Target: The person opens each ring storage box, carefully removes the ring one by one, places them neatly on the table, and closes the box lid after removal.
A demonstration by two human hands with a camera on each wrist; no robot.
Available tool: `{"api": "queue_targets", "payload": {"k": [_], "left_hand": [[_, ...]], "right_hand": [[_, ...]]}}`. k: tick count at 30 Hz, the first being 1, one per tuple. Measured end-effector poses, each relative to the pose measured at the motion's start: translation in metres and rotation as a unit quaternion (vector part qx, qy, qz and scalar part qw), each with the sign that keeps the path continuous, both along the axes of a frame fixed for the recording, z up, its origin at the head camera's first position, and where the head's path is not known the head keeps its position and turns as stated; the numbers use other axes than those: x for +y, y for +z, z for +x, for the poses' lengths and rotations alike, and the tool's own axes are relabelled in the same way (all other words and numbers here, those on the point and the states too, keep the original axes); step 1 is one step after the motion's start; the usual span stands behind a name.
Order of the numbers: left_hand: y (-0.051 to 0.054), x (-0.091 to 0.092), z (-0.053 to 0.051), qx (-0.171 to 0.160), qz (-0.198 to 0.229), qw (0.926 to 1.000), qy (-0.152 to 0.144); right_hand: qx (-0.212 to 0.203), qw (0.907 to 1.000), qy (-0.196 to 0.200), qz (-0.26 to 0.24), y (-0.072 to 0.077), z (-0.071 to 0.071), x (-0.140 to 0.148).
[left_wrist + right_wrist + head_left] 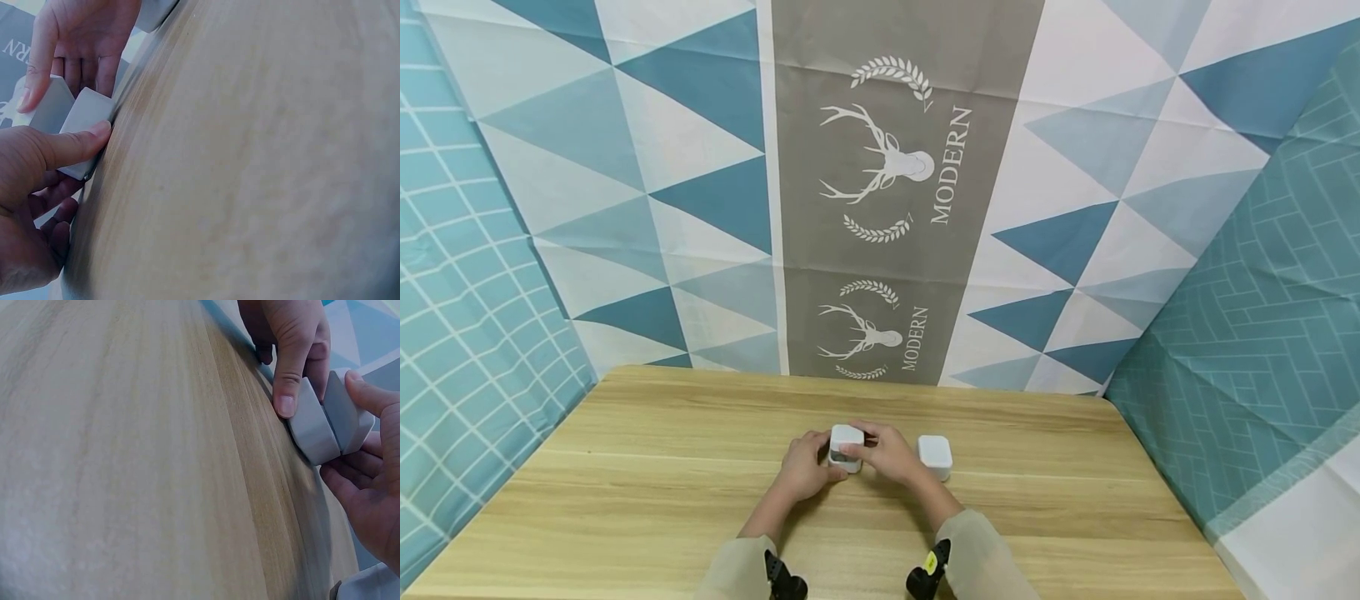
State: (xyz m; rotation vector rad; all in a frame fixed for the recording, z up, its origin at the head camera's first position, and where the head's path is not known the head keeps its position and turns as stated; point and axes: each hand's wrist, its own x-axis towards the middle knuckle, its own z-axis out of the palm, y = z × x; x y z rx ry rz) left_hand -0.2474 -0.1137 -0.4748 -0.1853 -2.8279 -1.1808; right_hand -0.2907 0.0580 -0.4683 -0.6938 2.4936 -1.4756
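A small white box stands on the wooden table, its base (852,467) low and its lid (847,434) raised and tilted above it. My left hand (805,468) grips the base, with the thumb along its near side in the left wrist view. From the right, my right hand (886,452) pinches the lid (351,415) between thumb and fingers. A narrow gap shows between lid and base (311,428) in the right wrist view, and one side still looks close together. What the box holds is hidden.
A second white box (935,454), closed, stands on the table (700,483) just right of my right hand. Behind the table hangs a patterned cloth (880,250) with deer heads. Blue tiled-pattern cloths flank the left and right sides.
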Motion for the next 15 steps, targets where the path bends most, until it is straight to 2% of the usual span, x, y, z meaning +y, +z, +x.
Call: {"api": "queue_targets", "payload": {"k": [15], "left_hand": [[0.0001, 0.0, 0.0007, 0.003, 0.002, 1.0, 0.0]], "right_hand": [[-0.004, 1.0, -0.004, -0.005, 0.0001, 0.0001, 0.0]]}}
